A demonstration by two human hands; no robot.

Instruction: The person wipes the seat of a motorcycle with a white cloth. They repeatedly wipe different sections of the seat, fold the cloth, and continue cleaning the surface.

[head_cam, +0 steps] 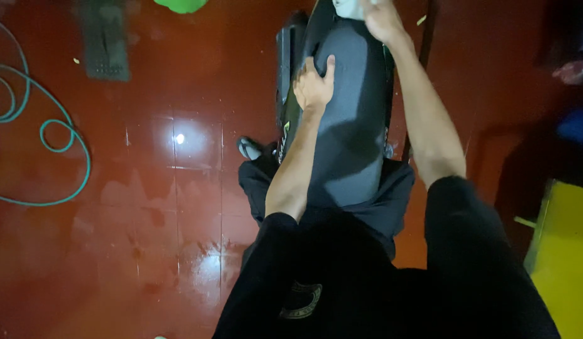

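**Cloth at the front of the seat, other hand bracing**

The right hand's (380, 19) fingers are closed on a pale cloth (350, 7) at the far end of a dark scooter seat (353, 119). The left hand (313, 85) lies flat, fingers spread, on the seat's left edge. By my reading the wiping is partway: the seat looks dull and evenly dark, its rear half nearer the body. Around lie a wet red floor (166, 207) and a green hose (65, 135).

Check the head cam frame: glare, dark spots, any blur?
Head view: glare spots on the wet red floor tiles; the lower frame, over the person's dark clothing, is underexposed; right hand at the top edge is slightly motion-blurred on a pale cloth; left hand on the black seat is sharper.
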